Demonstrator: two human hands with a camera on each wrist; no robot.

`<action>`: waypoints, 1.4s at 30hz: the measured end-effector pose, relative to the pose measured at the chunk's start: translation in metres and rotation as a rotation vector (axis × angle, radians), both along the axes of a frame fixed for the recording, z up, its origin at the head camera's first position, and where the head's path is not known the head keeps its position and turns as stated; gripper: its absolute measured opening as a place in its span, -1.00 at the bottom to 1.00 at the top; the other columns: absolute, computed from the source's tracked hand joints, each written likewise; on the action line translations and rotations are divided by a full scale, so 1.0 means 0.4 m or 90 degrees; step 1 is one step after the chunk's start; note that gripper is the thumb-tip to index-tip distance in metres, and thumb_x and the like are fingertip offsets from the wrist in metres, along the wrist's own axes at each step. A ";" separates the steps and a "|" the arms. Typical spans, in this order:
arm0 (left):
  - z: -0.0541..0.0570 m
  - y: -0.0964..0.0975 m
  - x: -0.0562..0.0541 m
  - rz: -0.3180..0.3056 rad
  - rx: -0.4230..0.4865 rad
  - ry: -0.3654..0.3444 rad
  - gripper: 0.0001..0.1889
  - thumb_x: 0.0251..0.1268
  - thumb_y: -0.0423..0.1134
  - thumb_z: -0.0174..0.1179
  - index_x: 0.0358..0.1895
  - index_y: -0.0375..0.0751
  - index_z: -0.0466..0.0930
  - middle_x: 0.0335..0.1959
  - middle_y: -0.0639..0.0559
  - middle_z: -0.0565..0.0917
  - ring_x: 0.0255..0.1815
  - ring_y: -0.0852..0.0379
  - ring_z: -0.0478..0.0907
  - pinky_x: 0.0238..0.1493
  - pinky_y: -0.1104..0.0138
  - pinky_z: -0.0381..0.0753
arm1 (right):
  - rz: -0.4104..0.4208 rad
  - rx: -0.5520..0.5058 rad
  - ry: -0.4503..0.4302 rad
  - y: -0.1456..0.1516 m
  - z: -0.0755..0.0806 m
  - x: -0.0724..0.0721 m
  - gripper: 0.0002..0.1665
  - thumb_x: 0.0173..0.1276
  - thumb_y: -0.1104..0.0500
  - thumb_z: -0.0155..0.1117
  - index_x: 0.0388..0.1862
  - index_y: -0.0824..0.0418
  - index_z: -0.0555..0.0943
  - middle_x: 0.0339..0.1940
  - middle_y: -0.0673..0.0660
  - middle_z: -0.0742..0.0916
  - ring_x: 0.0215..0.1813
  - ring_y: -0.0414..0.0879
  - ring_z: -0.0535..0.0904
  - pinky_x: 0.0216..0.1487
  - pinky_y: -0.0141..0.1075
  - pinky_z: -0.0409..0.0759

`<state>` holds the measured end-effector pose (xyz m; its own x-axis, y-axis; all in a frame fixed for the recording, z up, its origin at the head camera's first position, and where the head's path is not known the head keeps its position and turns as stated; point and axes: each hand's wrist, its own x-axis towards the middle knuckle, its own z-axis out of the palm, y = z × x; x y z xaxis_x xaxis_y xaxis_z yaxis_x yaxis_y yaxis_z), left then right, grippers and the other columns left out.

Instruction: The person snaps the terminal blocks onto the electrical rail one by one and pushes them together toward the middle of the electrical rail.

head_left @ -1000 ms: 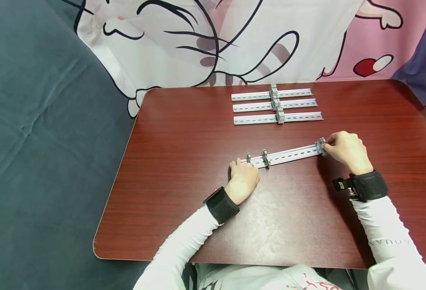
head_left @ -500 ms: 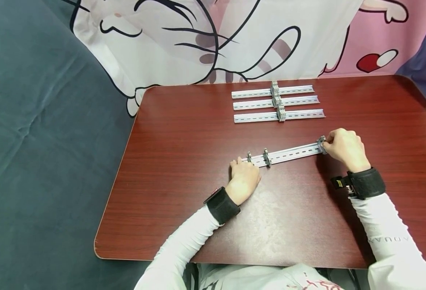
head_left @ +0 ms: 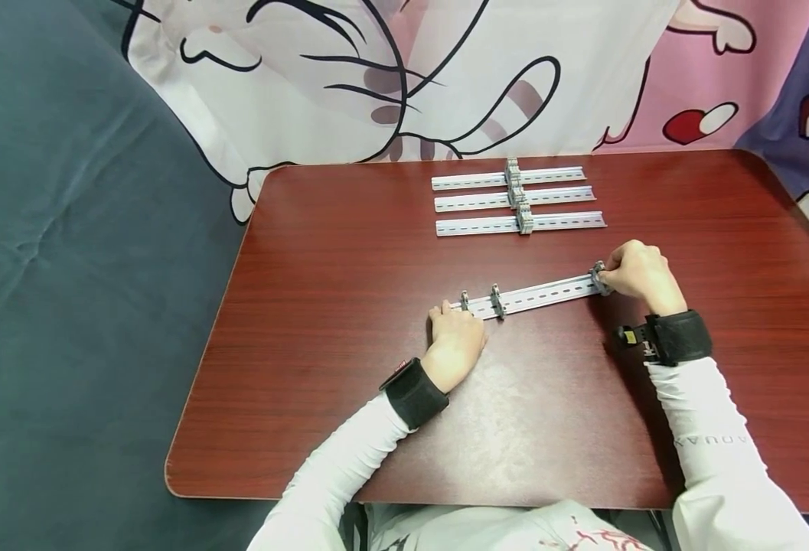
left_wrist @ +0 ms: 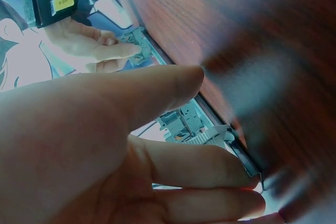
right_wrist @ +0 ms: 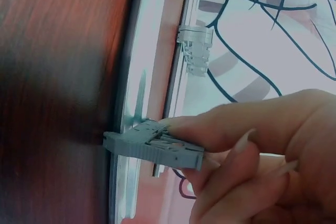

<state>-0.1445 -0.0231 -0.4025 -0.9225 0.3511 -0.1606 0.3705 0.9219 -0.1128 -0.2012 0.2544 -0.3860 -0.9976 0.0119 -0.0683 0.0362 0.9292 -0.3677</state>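
Observation:
A slotted metal DIN rail [head_left: 549, 295] lies slantwise across the table, its right end farther from the person. My left hand [head_left: 455, 344] grips the rail's left end, with the thumb in front and fingers around the far side in the left wrist view. My right hand [head_left: 641, 275] pinches a grey terminal block [right_wrist: 152, 145] between thumb and fingertips. That block sits across the rail near its right end. Two more grey pieces stand on the rail near my left hand, one terminal block [head_left: 497, 301] and a smaller-looking one [head_left: 464, 300] partly behind the fingers.
At the back of the brown table [head_left: 294, 367] lie a front rail [head_left: 473, 226], a middle rail [head_left: 469, 203] and a rear rail [head_left: 466, 182], side by side. Each carries grey blocks at its middle. A cartoon-print cloth [head_left: 321, 107] hangs behind the table's far edge.
The head view shifts slightly. Both hands keep their places on the rail and the terminal block.

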 end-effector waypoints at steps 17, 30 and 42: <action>-0.003 -0.006 0.017 -0.011 0.015 0.037 -0.66 0.27 0.14 0.17 -0.24 -0.01 0.77 -0.19 0.07 0.77 -0.13 0.08 0.58 -0.32 0.22 0.43 | 0.020 -0.037 0.002 0.015 -0.019 0.036 -0.70 0.24 0.14 0.27 -0.38 0.42 0.68 -0.53 0.25 0.72 -0.43 0.11 0.58 -0.51 -0.23 0.40; -0.006 0.000 0.005 -0.011 0.006 0.020 -0.66 0.30 0.14 0.15 -0.21 0.00 0.77 -0.14 0.06 0.76 -0.10 0.08 0.58 -0.32 0.21 0.42 | 0.021 -0.026 0.077 -0.009 -0.027 0.035 -0.81 0.07 0.25 0.28 -0.50 0.41 0.70 -0.54 0.30 0.73 -0.46 0.18 0.59 -0.44 -0.02 0.47; -0.006 0.001 0.009 -0.001 0.016 0.030 -0.67 0.28 0.13 0.16 -0.21 0.00 0.77 -0.14 0.08 0.76 -0.09 0.07 0.58 -0.29 0.20 0.43 | 0.047 -0.031 0.066 -0.056 -0.032 0.034 -0.86 0.02 0.26 0.28 -0.60 0.33 0.67 -0.63 0.18 0.70 -0.52 0.06 0.55 -0.51 -0.21 0.40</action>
<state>-0.1409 -0.0229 -0.4048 -0.9283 0.3560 -0.1075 0.3668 0.9241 -0.1074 -0.1876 0.2319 -0.3986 -0.9974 -0.0619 0.0371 -0.0717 0.9090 -0.4106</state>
